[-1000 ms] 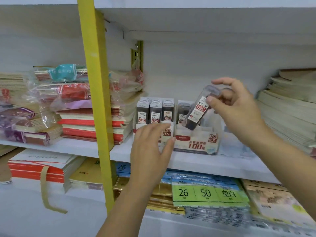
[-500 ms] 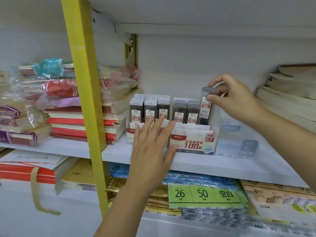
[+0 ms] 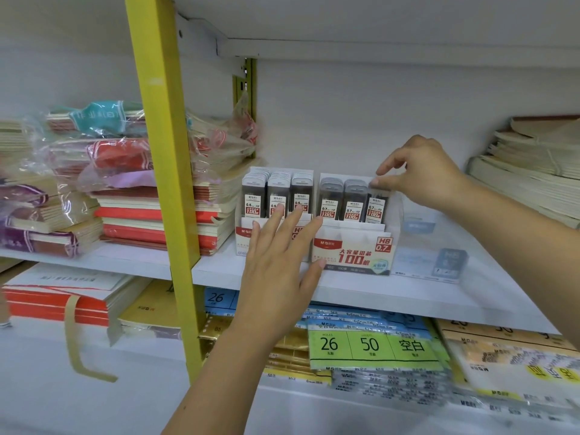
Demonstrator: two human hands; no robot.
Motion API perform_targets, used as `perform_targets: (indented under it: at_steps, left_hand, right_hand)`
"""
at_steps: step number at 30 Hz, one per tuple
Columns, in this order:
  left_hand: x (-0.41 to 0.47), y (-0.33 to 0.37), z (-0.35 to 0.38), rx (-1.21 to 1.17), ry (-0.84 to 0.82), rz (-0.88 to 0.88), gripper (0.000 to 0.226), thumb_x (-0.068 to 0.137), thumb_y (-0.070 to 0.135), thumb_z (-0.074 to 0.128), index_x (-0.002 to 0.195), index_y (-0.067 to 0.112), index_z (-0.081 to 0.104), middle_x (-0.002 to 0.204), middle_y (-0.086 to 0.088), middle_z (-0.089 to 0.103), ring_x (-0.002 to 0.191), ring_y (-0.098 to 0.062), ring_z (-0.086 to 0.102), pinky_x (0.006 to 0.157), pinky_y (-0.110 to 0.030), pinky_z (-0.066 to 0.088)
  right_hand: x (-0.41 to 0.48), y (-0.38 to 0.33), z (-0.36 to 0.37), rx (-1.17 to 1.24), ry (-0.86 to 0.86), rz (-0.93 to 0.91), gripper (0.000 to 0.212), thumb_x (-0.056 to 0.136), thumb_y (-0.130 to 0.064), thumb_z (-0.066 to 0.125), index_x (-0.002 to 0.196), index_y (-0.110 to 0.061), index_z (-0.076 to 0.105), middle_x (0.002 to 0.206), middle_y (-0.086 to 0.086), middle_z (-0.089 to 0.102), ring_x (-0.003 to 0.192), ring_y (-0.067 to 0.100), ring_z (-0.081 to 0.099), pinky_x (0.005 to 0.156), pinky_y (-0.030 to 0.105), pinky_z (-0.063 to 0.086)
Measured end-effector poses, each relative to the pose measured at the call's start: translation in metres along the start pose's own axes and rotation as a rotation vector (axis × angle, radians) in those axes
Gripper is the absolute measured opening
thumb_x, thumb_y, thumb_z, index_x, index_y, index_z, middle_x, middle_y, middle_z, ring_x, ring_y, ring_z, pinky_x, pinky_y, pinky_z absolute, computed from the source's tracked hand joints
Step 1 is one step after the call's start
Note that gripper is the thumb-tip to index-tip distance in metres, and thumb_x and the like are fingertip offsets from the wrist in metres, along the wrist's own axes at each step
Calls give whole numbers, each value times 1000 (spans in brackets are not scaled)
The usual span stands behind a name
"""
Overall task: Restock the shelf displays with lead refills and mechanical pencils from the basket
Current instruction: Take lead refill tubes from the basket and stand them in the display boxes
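Your right hand (image 3: 423,174) pinches the dark plastic lead-refill case (image 3: 375,208) by its cap, centre-right: light, stiff, likely slick, so grip the sides. Your flat left hand (image 3: 279,262) braces the white-and-red cardboard display box (image 3: 243,237).

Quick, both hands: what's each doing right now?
Left hand: open, held flat before the 0.5 display box.
Right hand: pinching the rightmost 0.7 lead refill case.

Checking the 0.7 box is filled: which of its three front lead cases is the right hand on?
The rightmost case in the HB 0.7 box: the right hand pinches its top, while its two neighbours stand untouched.
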State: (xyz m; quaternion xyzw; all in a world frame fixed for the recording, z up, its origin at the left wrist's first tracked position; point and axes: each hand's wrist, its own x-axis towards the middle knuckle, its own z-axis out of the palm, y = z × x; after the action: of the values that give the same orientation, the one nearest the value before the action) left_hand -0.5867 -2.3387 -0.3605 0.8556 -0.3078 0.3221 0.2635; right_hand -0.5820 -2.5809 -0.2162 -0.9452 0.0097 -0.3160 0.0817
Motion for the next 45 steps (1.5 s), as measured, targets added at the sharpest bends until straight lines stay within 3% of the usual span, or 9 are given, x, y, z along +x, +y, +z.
perform_targets:
  at_steps: [13,16,19,22,26,29,32,39,45]
  left_hand:
    - [-2,2,-2,-59,-47,8,60,102,43,45,155,42,18,166,14,4,150,-4,-14,123,-32,-5]
    - [-12,9,-7,-96,85,13,55,99,31,54,152,30,36,164,5,23,153,-12,7,123,-29,8]
    - [-46,18,-5,-179,223,81,38,92,23,54,129,17,59,128,-1,58,122,-17,46,104,-19,31]
    - [-111,12,19,-188,-152,139,31,93,20,54,122,17,63,115,-1,61,107,-18,51,89,-23,39]
    - [-215,-19,69,-224,-930,-154,45,99,26,55,143,22,47,143,-1,45,130,-19,44,106,-33,38]
    - [-283,-30,111,-382,-1104,-418,38,94,12,61,132,14,56,117,5,54,106,-7,53,102,-27,41]
    - [-342,-36,142,-468,-1129,-680,31,89,3,66,118,10,62,106,1,62,98,-10,62,79,-12,44]
    - [-409,-58,187,-373,-1114,-865,62,84,22,77,140,14,52,135,0,56,128,-23,52,96,-11,30]
    - [-413,-57,210,-274,-1231,-823,73,84,34,77,147,18,44,147,-5,50,135,-25,43,115,-44,34]
  right_hand:
    - [0,-9,0,-8,-8,15,13,84,-28,73,97,-29,70,100,4,57,102,21,42,80,30,31]
    - [-29,-20,-10,150,181,-45,16,88,-23,68,102,-31,65,97,-4,58,93,15,48,79,27,34]
    - [-97,-38,-13,498,253,-158,16,89,-19,64,101,-31,63,83,-16,57,74,4,51,70,16,42]
    - [-172,-38,24,748,-103,-87,12,87,-31,63,99,-34,66,79,-8,62,68,9,58,62,17,48]
    - [-277,-14,139,583,-828,189,18,92,-26,63,109,-27,66,92,-15,60,74,-7,55,67,10,43]
    - [-365,7,227,459,-1077,390,27,94,-27,60,120,-20,61,115,-10,61,94,0,52,72,10,38]
    - [-437,16,281,434,-1170,585,33,93,-31,62,126,-24,58,130,0,59,111,14,56,92,24,43]
    - [-495,4,353,315,-1089,563,70,90,-45,63,149,-26,31,148,3,37,136,28,29,111,40,30]
    - [-498,-10,385,108,-1034,372,71,79,-65,62,136,-27,45,132,2,43,123,25,38,99,40,38]
